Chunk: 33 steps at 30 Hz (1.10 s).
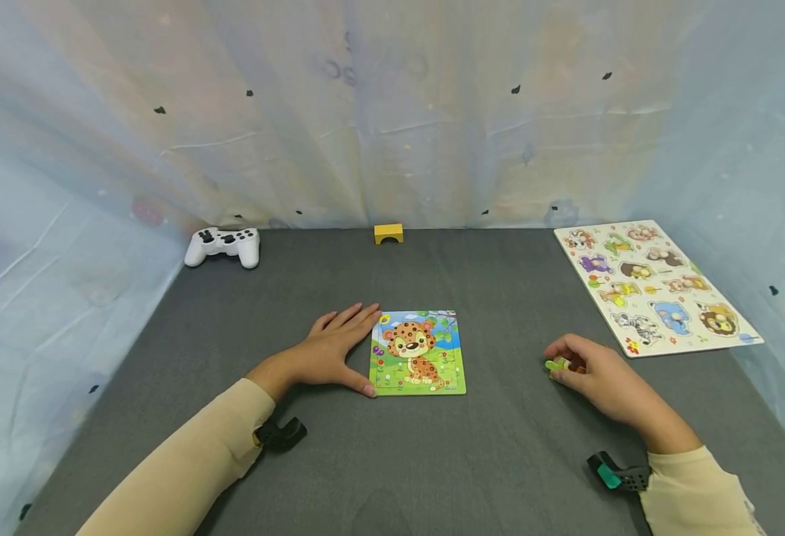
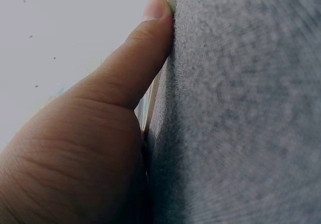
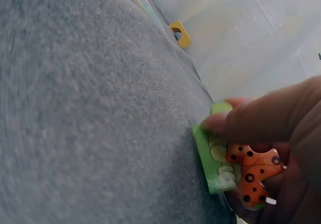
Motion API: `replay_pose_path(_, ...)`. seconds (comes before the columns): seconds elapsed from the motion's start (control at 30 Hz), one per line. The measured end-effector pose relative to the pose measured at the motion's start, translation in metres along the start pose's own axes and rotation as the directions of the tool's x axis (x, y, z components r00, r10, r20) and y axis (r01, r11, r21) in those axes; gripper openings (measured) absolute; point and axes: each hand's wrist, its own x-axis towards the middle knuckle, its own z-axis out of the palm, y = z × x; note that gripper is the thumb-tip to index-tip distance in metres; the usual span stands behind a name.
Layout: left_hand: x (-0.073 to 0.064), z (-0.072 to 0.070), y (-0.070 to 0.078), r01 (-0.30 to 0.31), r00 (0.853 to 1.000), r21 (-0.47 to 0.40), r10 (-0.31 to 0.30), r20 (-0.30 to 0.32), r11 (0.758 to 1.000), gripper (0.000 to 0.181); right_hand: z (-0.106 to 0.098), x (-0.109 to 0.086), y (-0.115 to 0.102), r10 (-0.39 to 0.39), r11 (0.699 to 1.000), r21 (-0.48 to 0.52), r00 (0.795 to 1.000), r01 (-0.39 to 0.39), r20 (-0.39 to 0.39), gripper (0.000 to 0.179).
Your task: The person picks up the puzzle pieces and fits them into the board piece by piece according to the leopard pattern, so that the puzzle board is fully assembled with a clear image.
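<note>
A square picture puzzle (image 1: 416,376) with a spotted leopard cub on green grass lies flat in the middle of the table. Along its left side rests my left hand (image 1: 328,353), fingers spread and straight, the thumb touching the lower left corner; the left wrist view shows this thumb (image 2: 135,53) against the board's edge. Off to the right, my right hand (image 1: 610,383) pinches a puzzle piece (image 3: 213,156) between thumb and fingers, low over the cloth. This piece is green with an orange, black-spotted part; the fingers hide some of it.
On the right lies a large white animal puzzle board (image 1: 610,279). A white game controller (image 1: 225,244) sits at the back left and a yellow arch block (image 1: 389,232) at the back edge. A pale curtain (image 1: 392,134) hangs behind the grey tabletop (image 1: 473,461).
</note>
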Motion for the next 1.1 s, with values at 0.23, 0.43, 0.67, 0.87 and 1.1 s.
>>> replay_pose_path(0.23,0.0,0.0,0.001,0.004,1.0,0.004,-0.004,0.0,1.0,0.14,0.001,-0.001,-0.007,0.039,0.997,0.071,0.999,-0.036,-0.037,0.017)
replay_pose_path(0.43,0.0,-0.001,0.002,0.004,1.0,-0.006,-0.004,0.006,1.0,0.14,0.004,-0.002,-0.015,0.046,0.99,0.136,0.997,-0.038,-0.062,0.019)
replay_pose_path(0.67,-0.001,-0.002,0.002,0.003,1.0,-0.004,-0.003,0.006,1.0,0.139,0.007,0.0,-0.022,-0.01,0.973,0.23,0.995,0.033,-0.103,0.02)
replay_pose_path(0.87,-0.003,-0.003,0.004,-0.007,1.0,-0.029,0.008,0.002,1.0,0.138,0.011,0.004,-0.027,-0.041,0.944,0.322,0.994,0.074,-0.106,0.028)
replay_pose_path(1.1,-0.001,-0.002,0.002,0.003,1.0,-0.016,-0.003,0.012,1.0,0.139,0.023,0.009,-0.038,-0.061,0.897,0.433,0.995,0.09,-0.081,0.035)
